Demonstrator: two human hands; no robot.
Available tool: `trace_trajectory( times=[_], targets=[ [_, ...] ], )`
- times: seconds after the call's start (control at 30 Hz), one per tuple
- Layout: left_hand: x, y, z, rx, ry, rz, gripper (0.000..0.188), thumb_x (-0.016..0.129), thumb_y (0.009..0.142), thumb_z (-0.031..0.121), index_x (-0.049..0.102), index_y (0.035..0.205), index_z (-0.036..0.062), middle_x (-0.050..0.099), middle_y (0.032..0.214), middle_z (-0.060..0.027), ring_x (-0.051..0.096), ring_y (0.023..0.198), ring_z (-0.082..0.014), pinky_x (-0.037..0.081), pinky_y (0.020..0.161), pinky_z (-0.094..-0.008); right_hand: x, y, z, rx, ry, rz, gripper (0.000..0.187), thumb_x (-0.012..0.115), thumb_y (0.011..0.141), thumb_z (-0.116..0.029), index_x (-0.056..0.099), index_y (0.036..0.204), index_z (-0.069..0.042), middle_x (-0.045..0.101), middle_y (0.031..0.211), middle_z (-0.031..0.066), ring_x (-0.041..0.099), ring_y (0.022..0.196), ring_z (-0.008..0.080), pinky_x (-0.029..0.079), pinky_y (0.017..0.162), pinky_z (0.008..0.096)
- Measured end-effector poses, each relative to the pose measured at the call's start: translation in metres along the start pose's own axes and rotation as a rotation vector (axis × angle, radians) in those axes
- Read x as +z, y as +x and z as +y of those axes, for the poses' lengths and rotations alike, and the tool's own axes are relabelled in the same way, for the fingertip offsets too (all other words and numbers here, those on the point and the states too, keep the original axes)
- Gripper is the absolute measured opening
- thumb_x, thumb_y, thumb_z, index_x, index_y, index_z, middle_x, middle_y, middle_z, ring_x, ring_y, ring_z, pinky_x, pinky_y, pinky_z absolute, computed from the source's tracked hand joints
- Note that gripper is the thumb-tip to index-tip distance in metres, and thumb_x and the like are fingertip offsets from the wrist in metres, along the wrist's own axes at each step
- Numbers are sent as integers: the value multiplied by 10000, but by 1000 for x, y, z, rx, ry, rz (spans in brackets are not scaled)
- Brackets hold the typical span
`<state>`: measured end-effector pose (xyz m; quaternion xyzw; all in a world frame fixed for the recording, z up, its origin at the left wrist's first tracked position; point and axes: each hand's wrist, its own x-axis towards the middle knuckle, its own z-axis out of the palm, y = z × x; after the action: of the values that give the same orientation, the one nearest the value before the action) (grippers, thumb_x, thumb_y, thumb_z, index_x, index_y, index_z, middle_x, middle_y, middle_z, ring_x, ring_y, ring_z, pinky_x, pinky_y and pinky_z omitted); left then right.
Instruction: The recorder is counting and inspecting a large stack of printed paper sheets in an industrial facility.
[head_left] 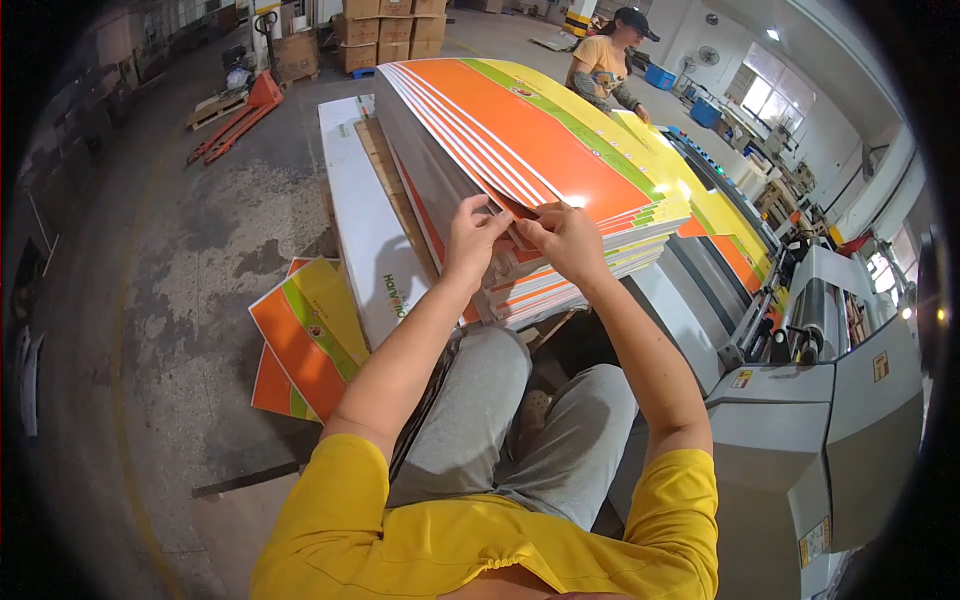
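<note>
A tall stack of large printed sheets [600, 150], orange, green and yellow with white borders, stands in front of my knees. Its upper sheets are fanned in steps along the left side, and the near-left corner is lifted a little. At that corner my left hand [474, 240] is closed, with thumb and fingers pinching a sheet's edge. Close beside it, my right hand [568, 240] also pinches the edge of the printed sheets, its fingertips partly hidden. Both forearms reach forward over my lap.
A grey machine with rollers [780, 420] stands close on the right. Loose printed sheets [315, 325] lie low at left, beside a long white panel [365, 215]. Farther off are a red pallet jack [250, 110], stacked cartons [390, 30] and a co-worker [605, 70] beyond the stack.
</note>
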<state>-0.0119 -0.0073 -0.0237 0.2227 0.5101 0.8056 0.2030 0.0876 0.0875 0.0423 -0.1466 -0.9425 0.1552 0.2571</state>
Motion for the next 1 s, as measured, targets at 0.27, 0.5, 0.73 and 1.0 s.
trace_trajectory(
  times=[0.27,0.5,0.73,1.0],
  targets=[
    [7,-2,5,2,-52,46,365,600,819,167,473,1102,-27,576,811,-68,564,717,-122,460,570,-231,0,7,-5,46,-266,32,238,593,753,-272,667,777,-47,631,872,103,579,806,264,444,701,377],
    [3,-6,6,125,387,-126,235,531,777,179,590,642,-4,520,530,-29,490,499,-106,389,468,-289,9,-3,31,-461,-245,345,290,654,707,-190,621,970,-72,498,1181,120,489,1022,296,390,858,387],
    [36,4,-17,91,32,-109,311,503,748,182,495,493,3,469,451,-41,438,426,-119,364,420,-341,27,37,169,-114,264,188,334,411,899,-205,535,1108,25,550,1109,162,497,1060,243,345,934,345],
    [18,4,-17,119,147,-91,264,559,755,181,536,592,-25,532,514,-86,525,449,-143,412,408,-304,9,15,60,-55,403,124,381,414,925,-257,525,1053,85,578,969,128,518,848,153,420,782,277]
  ],
)
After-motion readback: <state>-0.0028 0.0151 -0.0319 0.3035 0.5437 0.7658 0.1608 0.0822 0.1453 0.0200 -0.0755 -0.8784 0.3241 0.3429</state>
